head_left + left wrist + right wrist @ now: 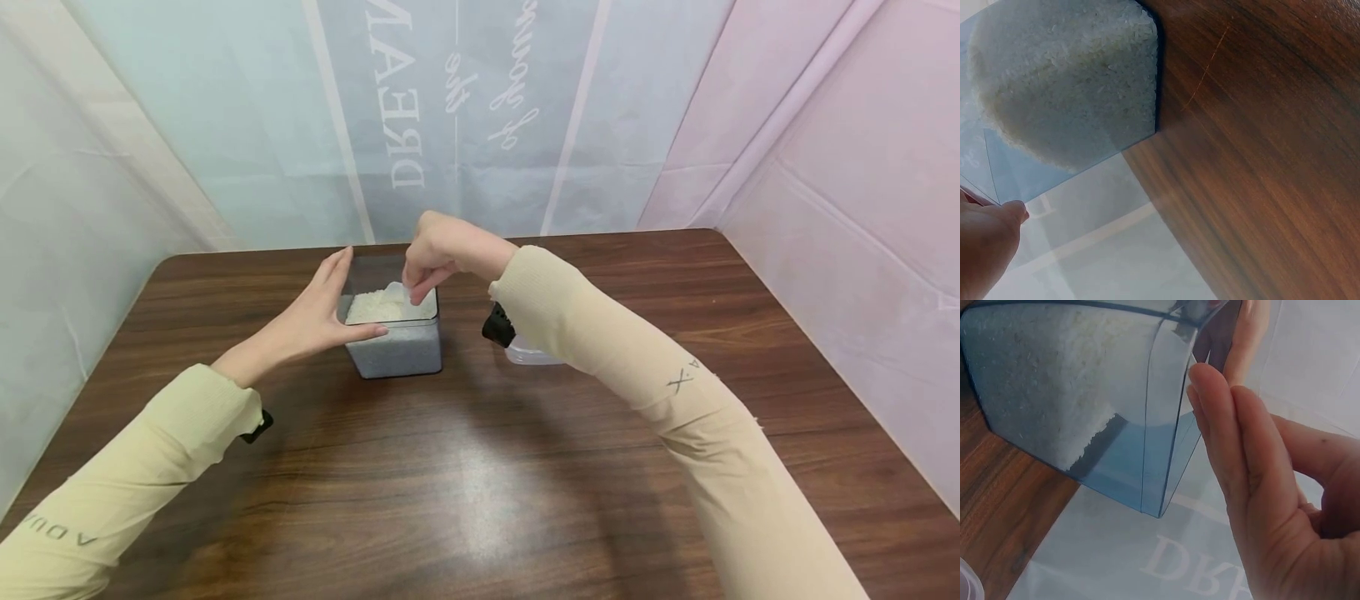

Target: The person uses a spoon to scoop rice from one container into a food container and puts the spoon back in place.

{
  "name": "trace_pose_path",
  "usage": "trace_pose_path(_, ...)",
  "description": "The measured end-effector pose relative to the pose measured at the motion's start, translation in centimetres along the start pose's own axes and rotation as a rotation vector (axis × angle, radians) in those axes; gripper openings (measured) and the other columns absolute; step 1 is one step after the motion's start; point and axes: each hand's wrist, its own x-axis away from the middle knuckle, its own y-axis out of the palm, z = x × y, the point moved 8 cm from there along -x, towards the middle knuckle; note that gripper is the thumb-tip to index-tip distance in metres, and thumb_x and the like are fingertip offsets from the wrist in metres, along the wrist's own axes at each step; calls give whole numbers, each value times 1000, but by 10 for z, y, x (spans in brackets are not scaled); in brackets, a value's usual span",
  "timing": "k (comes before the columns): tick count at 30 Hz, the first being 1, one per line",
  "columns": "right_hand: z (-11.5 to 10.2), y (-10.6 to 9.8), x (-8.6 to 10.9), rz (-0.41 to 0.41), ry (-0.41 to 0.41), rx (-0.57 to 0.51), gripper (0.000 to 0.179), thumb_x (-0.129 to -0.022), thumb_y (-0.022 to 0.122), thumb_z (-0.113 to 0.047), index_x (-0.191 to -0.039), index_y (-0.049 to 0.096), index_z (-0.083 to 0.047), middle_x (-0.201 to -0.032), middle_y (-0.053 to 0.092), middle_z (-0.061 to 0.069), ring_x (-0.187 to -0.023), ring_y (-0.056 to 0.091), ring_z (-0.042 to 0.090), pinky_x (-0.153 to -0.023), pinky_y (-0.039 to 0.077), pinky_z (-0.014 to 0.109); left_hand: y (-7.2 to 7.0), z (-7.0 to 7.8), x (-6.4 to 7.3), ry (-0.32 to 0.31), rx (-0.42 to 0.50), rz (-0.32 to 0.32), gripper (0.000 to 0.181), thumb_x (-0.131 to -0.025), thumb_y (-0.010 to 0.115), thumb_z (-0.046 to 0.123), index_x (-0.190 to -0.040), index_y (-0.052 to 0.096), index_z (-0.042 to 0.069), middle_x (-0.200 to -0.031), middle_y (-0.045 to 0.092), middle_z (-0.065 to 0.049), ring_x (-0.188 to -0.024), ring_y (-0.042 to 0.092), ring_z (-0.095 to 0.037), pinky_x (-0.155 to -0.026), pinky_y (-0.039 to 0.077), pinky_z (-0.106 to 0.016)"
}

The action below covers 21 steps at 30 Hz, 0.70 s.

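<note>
A bluish see-through box (397, 350) holds white rice (367, 307) and stands near the back of the table. My left hand (322, 304) is at its left side, thumb lying along the front rim and fingers stretched toward the back left corner. In the left wrist view, the thumb touches the box's corner. Above the rice, my right hand (435, 258) pinches a translucent white scoop (395, 292), whose bowl dips into the grains. The fingers (1260, 456) of the right hand hide the scoop's handle in the right wrist view.
A clear plastic container (528, 357) sits to the right of the box, partly hidden by the right sleeve. A printed curtain (480, 125) hangs behind the brown wooden table (420, 492), and pale cloth walls flank both sides.
</note>
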Motion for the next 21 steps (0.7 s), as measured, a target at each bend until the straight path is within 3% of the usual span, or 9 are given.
trace_pose_path(6, 4, 4, -8, 6, 36, 6, 20, -84, 60, -2, -101, 68, 1, -89, 69, 9, -61, 66, 15, -66, 53, 27, -2, -1, 0, 0, 0, 2, 111, -76, 68, 47, -145, -9, 6, -151, -4, -12, -136, 10, -31, -104, 22, -51)
trace_pose_path(13, 7, 4, -9, 29, 31, -68, 15, -82, 63, -2, -94, 70, 2, -87, 69, 8, -63, 66, 15, -64, 52, 26, -6, 0, -1, -3, -13, 5, 112, -76, 69, 46, -145, -9, 5, -151, -5, -12, -136, 11, -32, -104, 22, -51)
trace_pose_path(21, 12, 9, -10, 13, 24, -163, 20, -83, 61, 0, -101, 67, 6, -93, 68, 13, -68, 67, 18, -66, 53, 27, -6, -2, 0, -9, -18, 7, 111, -76, 68, 46, -145, -9, 5, -151, -4, -13, -136, 11, -33, -103, 22, -52)
